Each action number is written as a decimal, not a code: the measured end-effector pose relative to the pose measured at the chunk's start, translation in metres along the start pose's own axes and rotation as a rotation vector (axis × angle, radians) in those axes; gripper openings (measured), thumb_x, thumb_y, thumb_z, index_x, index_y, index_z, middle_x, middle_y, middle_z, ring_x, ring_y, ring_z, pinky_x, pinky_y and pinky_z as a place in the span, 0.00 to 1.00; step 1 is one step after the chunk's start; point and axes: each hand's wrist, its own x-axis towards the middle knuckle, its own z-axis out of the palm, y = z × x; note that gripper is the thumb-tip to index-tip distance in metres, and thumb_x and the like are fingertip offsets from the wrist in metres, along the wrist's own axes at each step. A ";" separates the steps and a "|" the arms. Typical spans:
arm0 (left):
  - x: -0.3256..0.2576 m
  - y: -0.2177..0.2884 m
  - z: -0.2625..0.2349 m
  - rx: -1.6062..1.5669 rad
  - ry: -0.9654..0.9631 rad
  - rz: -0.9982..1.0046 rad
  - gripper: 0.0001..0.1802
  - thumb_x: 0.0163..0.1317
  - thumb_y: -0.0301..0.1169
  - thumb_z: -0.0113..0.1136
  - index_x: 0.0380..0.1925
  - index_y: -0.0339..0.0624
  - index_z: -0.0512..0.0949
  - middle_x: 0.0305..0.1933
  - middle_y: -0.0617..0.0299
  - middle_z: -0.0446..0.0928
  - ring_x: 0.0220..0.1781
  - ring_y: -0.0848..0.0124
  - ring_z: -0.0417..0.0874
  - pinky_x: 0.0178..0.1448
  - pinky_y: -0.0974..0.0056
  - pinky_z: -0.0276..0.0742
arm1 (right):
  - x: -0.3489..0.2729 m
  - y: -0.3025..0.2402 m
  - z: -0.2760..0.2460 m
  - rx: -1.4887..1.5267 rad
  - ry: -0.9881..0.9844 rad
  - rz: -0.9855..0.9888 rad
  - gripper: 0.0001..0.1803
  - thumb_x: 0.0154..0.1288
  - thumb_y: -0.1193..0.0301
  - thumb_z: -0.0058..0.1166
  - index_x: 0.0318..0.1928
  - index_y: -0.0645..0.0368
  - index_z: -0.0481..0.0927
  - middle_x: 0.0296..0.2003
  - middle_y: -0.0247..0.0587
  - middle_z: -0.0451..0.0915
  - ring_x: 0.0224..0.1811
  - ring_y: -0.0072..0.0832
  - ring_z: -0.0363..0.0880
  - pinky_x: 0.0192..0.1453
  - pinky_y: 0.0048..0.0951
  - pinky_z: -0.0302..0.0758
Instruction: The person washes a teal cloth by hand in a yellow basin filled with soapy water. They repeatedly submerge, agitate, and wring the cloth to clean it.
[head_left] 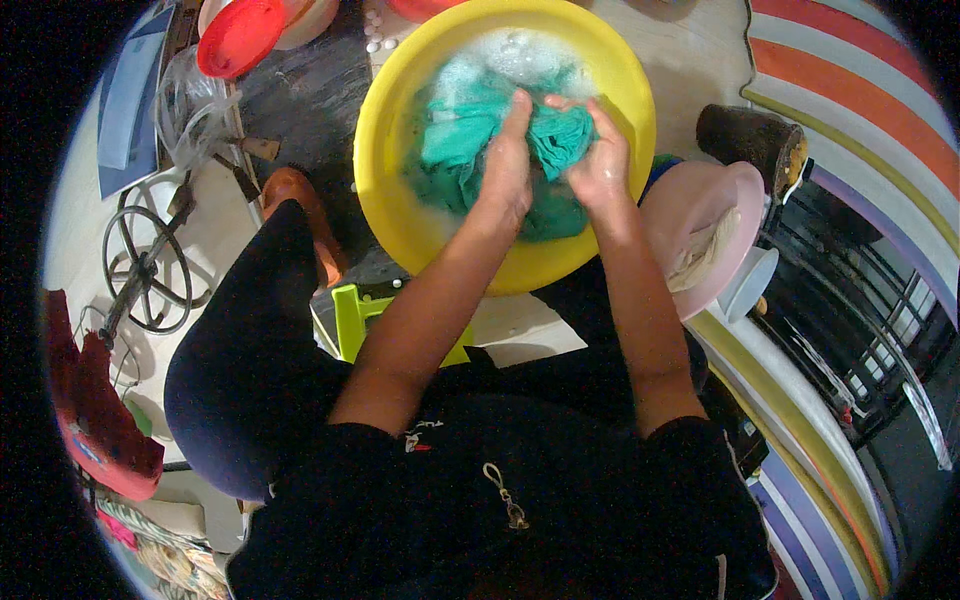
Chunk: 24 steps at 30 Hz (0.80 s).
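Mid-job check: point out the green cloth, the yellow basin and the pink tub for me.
Green cloth (458,138): head view, on the wet folds at its left.
Yellow basin (378,185): head view, on its left side wall.
Pink tub (690,203): head view, on the upper part of its wall.

Was a teal-green cloth (463,138), soaked and crumpled. Lay partly sunk in cloudy, sudsy water (520,62) inside a round yellow basin (378,165), loosely folded at the left, bunched into a wad toward the right.
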 end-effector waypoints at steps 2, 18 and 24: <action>0.013 0.001 -0.011 0.061 -0.016 0.012 0.27 0.62 0.47 0.54 0.53 0.37 0.68 0.53 0.59 0.69 0.53 0.68 0.70 0.60 0.63 0.63 | -0.006 -0.001 -0.006 0.085 0.119 -0.003 0.22 0.67 0.56 0.39 0.50 0.59 0.73 0.46 0.39 0.75 0.49 0.35 0.72 0.56 0.32 0.65; 0.043 -0.005 -0.024 0.152 -0.112 -0.154 0.39 0.61 0.59 0.42 0.63 0.41 0.57 0.63 0.56 0.63 0.60 0.60 0.66 0.63 0.56 0.62 | 0.029 0.035 -0.031 -0.604 0.442 -0.295 0.24 0.52 0.61 0.60 0.42 0.69 0.75 0.36 0.52 0.78 0.39 0.35 0.77 0.45 0.31 0.73; 0.056 -0.001 -0.057 -0.445 -0.876 -0.306 0.19 0.66 0.48 0.40 0.40 0.45 0.71 0.45 0.58 0.73 0.45 0.65 0.74 0.50 0.58 0.72 | -0.072 0.044 0.043 -0.994 0.194 -0.785 0.18 0.50 0.69 0.65 0.40 0.61 0.73 0.33 0.41 0.77 0.34 0.26 0.77 0.38 0.25 0.73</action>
